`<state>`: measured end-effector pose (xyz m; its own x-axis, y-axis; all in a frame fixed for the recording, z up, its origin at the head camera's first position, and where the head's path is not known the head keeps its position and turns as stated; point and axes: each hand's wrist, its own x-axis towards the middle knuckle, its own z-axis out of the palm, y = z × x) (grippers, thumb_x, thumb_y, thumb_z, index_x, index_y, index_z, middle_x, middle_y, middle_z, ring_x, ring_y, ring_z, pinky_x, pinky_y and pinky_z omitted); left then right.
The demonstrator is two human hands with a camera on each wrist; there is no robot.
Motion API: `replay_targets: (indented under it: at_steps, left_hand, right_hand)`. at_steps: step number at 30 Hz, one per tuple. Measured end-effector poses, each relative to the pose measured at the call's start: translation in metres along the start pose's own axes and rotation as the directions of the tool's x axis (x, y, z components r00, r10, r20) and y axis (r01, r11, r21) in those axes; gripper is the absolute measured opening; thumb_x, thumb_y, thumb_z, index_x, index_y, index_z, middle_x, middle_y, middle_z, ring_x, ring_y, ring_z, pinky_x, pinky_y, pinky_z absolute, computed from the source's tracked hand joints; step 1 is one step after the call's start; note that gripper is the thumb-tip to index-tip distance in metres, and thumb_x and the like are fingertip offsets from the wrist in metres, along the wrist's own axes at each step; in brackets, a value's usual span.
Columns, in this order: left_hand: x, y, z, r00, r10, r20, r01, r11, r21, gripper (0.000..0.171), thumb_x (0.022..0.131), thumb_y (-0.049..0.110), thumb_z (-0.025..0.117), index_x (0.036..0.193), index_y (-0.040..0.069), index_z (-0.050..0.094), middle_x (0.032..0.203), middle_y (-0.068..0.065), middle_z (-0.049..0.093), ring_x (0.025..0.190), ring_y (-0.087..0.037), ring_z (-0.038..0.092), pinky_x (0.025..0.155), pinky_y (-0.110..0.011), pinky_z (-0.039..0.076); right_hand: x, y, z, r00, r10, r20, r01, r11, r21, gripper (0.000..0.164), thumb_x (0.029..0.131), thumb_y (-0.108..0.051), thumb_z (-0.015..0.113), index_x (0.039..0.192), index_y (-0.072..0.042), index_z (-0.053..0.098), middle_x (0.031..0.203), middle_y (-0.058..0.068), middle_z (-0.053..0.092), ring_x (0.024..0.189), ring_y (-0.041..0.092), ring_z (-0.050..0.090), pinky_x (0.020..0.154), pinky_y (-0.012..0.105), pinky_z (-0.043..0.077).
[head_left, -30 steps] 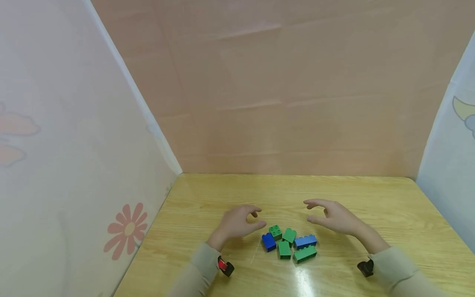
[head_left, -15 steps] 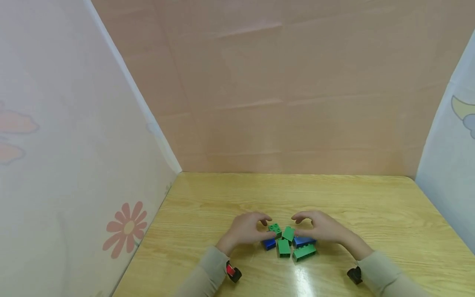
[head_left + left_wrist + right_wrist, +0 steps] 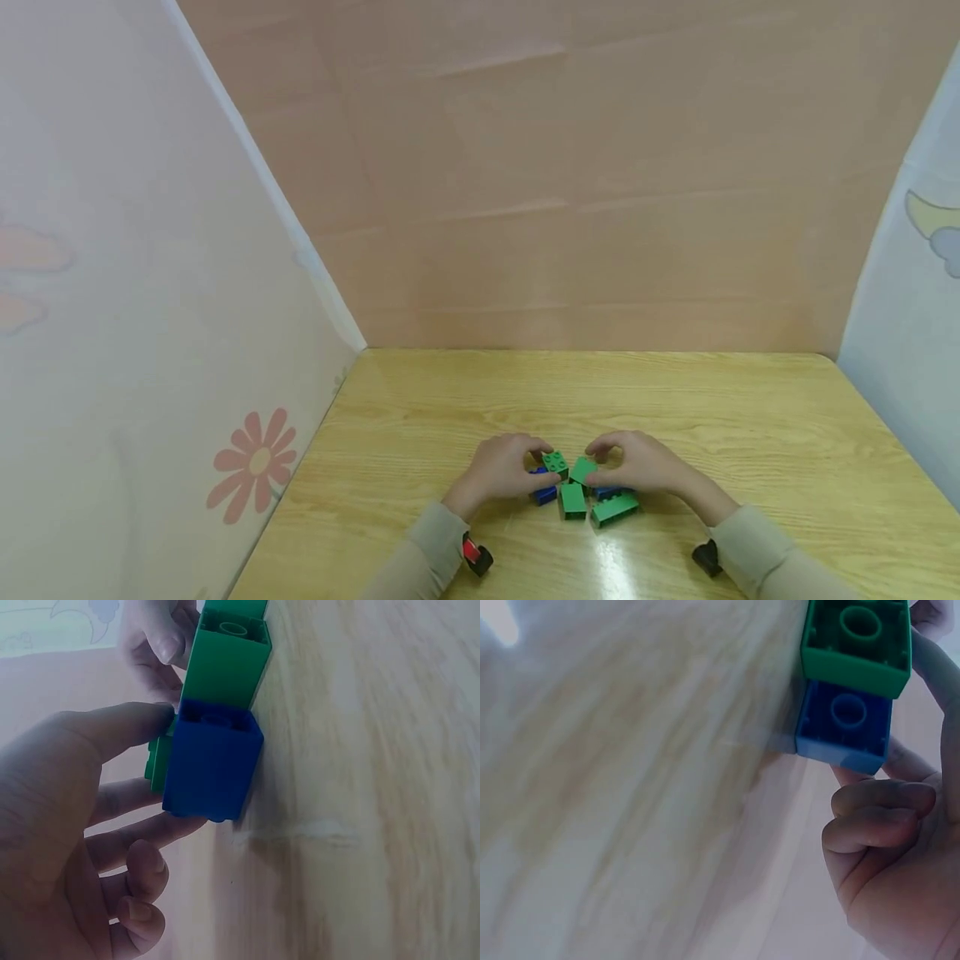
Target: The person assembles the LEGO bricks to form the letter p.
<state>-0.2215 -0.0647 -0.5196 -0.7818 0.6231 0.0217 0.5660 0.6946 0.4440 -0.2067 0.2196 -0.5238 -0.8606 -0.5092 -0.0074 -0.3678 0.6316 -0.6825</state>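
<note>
My left hand point(image 3: 501, 468) has its thumb and index finger around a small green brick point(image 3: 555, 462) with studs on top, pinching it. In the left wrist view this brick point(image 3: 157, 766) shows behind a dark blue brick point(image 3: 214, 765). My right hand point(image 3: 643, 463) pinches a smooth-topped green brick point(image 3: 582, 470), its thumb at the near side. Below the right thumb lies a long blue brick point(image 3: 609, 493), partly covered by the hand. In the right wrist view, where the grip is hidden, the ring and little fingers are curled.
Another green brick point(image 3: 573, 502) lies just in front of both hands, with a long green brick point(image 3: 615, 510) to its right. All rest on a wooden table point(image 3: 420, 392). A flowered cloth wall point(image 3: 172, 350) stands on the left, a brown backdrop point(image 3: 570, 250) behind.
Both hands have moved inward from either side to the bricks, and their fingers have closed on two green ones. The bricks lie almost where they were.
</note>
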Motion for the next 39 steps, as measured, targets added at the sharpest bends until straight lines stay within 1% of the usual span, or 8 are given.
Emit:
replay_targets:
  at_steps: [4,8,15,20,24,27,33,39]
  left_hand:
    - [0.0004,-0.0005,0.0017,1.000,-0.001,-0.007,0.001,1.000,0.007,0.046,0.093,0.059,0.071,0.126,0.028,0.075,0.102,0.021,0.071,0.091,0.000,0.063,0.070,-0.023,0.047]
    - [0.0012,0.0001,0.0027,1.000,-0.006,-0.013,0.006,1.000,0.007,0.044,0.093,0.059,0.071,0.124,0.028,0.076,0.100,0.022,0.071,0.089,0.000,0.063,0.068,-0.022,0.045]
    - [0.0020,0.0027,0.0036,0.999,-0.017,-0.028,0.017,1.000,0.002,0.042,0.090,0.058,0.076,0.118,0.027,0.078,0.097,0.021,0.070,0.080,0.004,0.057,0.064,-0.023,0.044]
    - [0.0009,0.0057,0.0036,0.998,-0.045,-0.040,0.045,0.999,-0.003,0.038,0.087,0.058,0.078,0.109,0.027,0.079,0.091,0.023,0.067,0.075,0.005,0.055,0.062,-0.023,0.043]
    - [0.0005,0.0078,0.0031,0.996,-0.062,-0.056,0.063,0.998,0.005,0.037,0.086,0.058,0.080,0.105,0.027,0.079,0.088,0.024,0.066,0.073,0.005,0.054,0.061,-0.023,0.042]
    - [0.0003,0.0086,0.0040,0.996,-0.061,-0.066,0.061,0.998,0.000,0.034,0.085,0.057,0.081,0.102,0.028,0.079,0.089,0.023,0.066,0.073,0.005,0.054,0.061,-0.023,0.042]
    - [0.0016,0.0084,0.0065,0.996,-0.053,-0.065,0.053,0.999,-0.003,0.029,0.086,0.056,0.080,0.098,0.030,0.078,0.088,0.024,0.066,0.071,0.004,0.052,0.059,-0.023,0.041]
    - [0.0015,0.0089,0.0062,0.996,-0.037,-0.077,0.038,0.999,0.003,0.028,0.087,0.053,0.081,0.100,0.028,0.079,0.090,0.023,0.069,0.070,0.004,0.052,0.056,-0.023,0.041]
  right_hand:
    - [0.0009,-0.0040,0.0018,1.000,-0.001,0.012,0.001,1.000,0.011,0.046,0.087,-0.051,0.082,0.115,-0.016,0.075,0.109,-0.008,0.072,0.104,0.024,0.068,0.088,0.053,0.054]
    - [0.0013,-0.0041,0.0044,1.000,0.011,0.012,-0.011,1.000,0.002,0.047,0.084,-0.054,0.084,0.113,-0.017,0.076,0.108,-0.009,0.072,0.104,0.024,0.068,0.087,0.052,0.055]
    - [0.0025,-0.0015,0.0061,1.000,0.028,0.010,-0.028,1.000,-0.011,0.053,0.080,-0.057,0.085,0.110,-0.015,0.076,0.108,-0.008,0.071,0.108,0.027,0.065,0.090,0.057,0.053]
    - [0.0018,-0.0030,0.0062,0.999,0.028,0.016,-0.028,1.000,-0.004,0.050,0.080,-0.055,0.086,0.109,-0.016,0.076,0.107,-0.007,0.071,0.108,0.028,0.065,0.090,0.058,0.052]
    - [0.0013,-0.0045,0.0064,0.999,0.030,0.018,-0.030,0.999,0.010,0.048,0.079,-0.053,0.088,0.108,-0.017,0.075,0.105,-0.008,0.071,0.107,0.027,0.064,0.089,0.058,0.051]
    - [0.0006,-0.0043,0.0081,0.999,0.035,0.016,-0.035,0.999,0.011,0.046,0.079,-0.052,0.088,0.108,-0.018,0.075,0.104,-0.009,0.070,0.106,0.025,0.064,0.089,0.057,0.051]
    - [0.0005,-0.0026,0.0098,0.999,0.038,0.015,-0.038,0.999,0.018,0.044,0.080,-0.051,0.087,0.109,-0.019,0.075,0.104,-0.009,0.070,0.106,0.025,0.063,0.089,0.057,0.051]
    - [-0.0004,-0.0049,0.0080,0.999,0.032,0.015,-0.032,0.999,0.024,0.044,0.082,-0.050,0.086,0.111,-0.018,0.075,0.105,-0.008,0.070,0.108,0.027,0.063,0.088,0.059,0.052]
